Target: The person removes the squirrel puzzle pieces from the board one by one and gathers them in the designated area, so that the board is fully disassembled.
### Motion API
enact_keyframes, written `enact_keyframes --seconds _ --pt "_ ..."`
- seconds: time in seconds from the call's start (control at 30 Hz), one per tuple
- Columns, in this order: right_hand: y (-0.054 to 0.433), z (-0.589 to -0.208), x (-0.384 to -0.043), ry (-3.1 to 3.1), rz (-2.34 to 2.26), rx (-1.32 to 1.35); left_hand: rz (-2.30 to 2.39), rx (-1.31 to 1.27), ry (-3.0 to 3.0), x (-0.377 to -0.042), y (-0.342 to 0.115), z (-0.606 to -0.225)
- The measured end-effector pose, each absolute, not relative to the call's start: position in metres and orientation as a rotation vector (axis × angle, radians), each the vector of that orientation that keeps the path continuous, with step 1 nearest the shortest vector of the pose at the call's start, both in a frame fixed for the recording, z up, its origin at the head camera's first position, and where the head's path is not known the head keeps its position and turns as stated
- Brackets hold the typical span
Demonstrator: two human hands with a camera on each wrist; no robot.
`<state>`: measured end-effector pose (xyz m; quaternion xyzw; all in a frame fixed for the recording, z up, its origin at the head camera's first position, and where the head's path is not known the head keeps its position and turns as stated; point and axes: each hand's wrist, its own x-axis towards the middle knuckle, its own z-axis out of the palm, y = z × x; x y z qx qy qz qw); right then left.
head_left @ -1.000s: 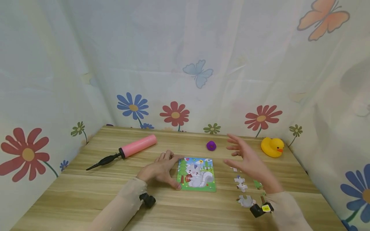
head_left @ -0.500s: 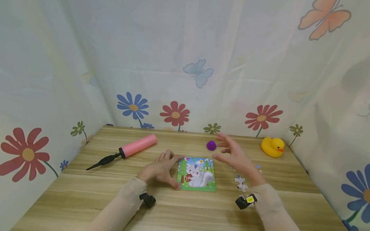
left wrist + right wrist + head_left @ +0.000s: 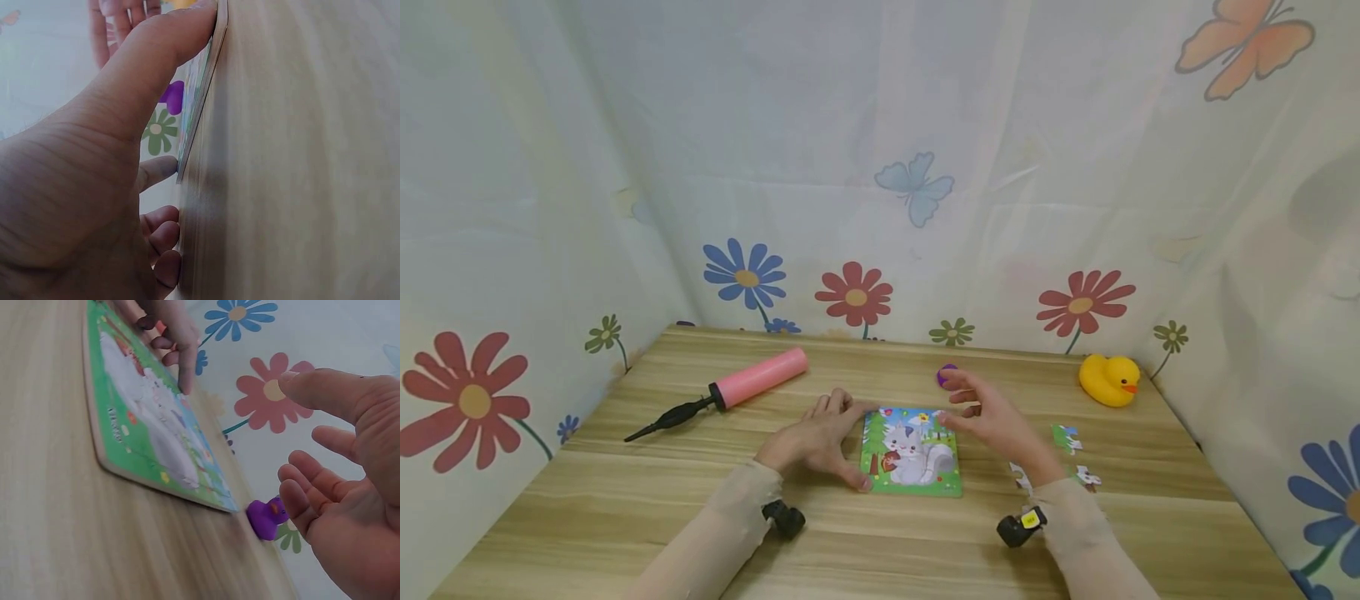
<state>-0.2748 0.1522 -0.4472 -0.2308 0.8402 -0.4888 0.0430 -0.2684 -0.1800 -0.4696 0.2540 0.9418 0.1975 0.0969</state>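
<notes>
Head view, left to right: pink pump (image 3: 758, 377) lying on the far left of the wooden table (image 3: 625, 500), black nozzle pointing left. Next, left hand (image 3: 817, 437) resting flat against the left edge of the puzzle board (image 3: 913, 452), fingers loosely spread, thumb pressed to the near left corner, grasping nothing. Same contact confirmed at the left wrist, thumb tip on the board's edge (image 3: 209, 75). Puzzle board lying flat at the centre of the table, showing a white cat on green grass. Just beyond its far right corner, a small purple toy (image 3: 946, 372), partly hidden behind fingers. Right hand (image 3: 992, 417) hovering over the board's right edge, palm turned left, fingers relaxed and spread, released, touching nothing; seen likewise at the right wrist (image 3: 340, 487). Further right, loose puzzle pieces (image 3: 1066, 438) scattered on the table. Far right corner: yellow rubber duck (image 3: 1108, 380).
</notes>
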Motion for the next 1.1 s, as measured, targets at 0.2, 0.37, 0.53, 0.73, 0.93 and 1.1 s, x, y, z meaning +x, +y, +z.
enact_keyframes --seconds 0.2,0.37,0.53,0.73,0.93,1.1 --pt "0.147 -0.459 -0.276 2.564 -1.421 -0.648 0.58 0.753 2.782 -0.269 -0.18 -0.47" --pt "0.145 -0.466 -0.277 2.564 -1.377 -0.73 0.581 0.744 2.78 -0.27 -0.18 -0.469" --pt "0.144 -0.47 -0.277 2.549 -1.348 -0.751 0.579 0.751 2.784 -0.27 -0.179 -0.47" --pt "0.143 -0.474 -0.279 2.566 -1.286 -0.718 0.58 0.761 2.782 -0.27 -0.18 -0.469" --pt "0.143 -0.475 -0.278 2.576 -1.225 -0.729 0.586 0.752 2.779 -0.27 -0.179 -0.469" --pt "0.143 -0.474 -0.275 2.598 -1.175 -0.735 0.584 0.745 2.781 -0.269 -0.179 -0.469"
